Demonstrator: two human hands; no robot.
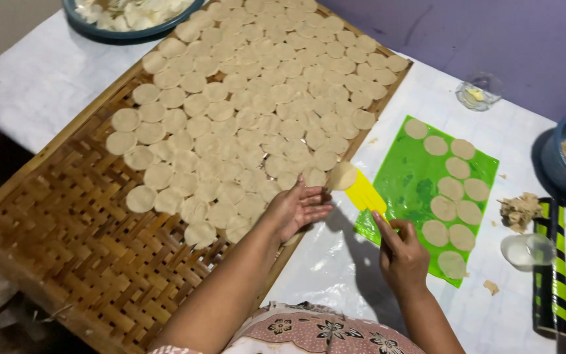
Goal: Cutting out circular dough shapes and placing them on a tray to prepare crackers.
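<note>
Landmark throughout: the woven bamboo tray (60, 242).

Left of the tray: only a strip of the white table (40, 78). At the tray's far end, a blue bowl (126, 31) of pale scraps, partly cut off by the frame.

On the tray: thin dough discs (257, 111) in overlapping rows across its far two thirds; the near third is bare weave. Many discs touch or overlap their neighbours. Risk, as I judge it: damp discs left lapped may stick together and tear when separated.

At the tray's right edge: left hand (296, 208), fingers spread and lying flat, palm down, holding nothing. Just past its fingertips one disc (342, 176) rides on a yellow scraper blade (365, 194), hanging over the tray's rim. The disc looks only balanced, not gripped; a tilt of the blade could drop it onto the table or fold it, and a limp disc could crease on landing across those already laid.

Right of the tray: right hand (401, 252), fingers closed round the scraper's near end, forefinger extended along it. Beyond it a green plastic sheet (417, 190) carrying more discs, lying apart from each other. Further right: a scrap lump of dough (519, 211), a clear cup (527, 250), a black-and-yellow striped roller (550, 275), a blue basin (561, 167) of dough, and a small glass dish (478, 92). The roller lies near the table edge; a nudge might send it off.
</note>
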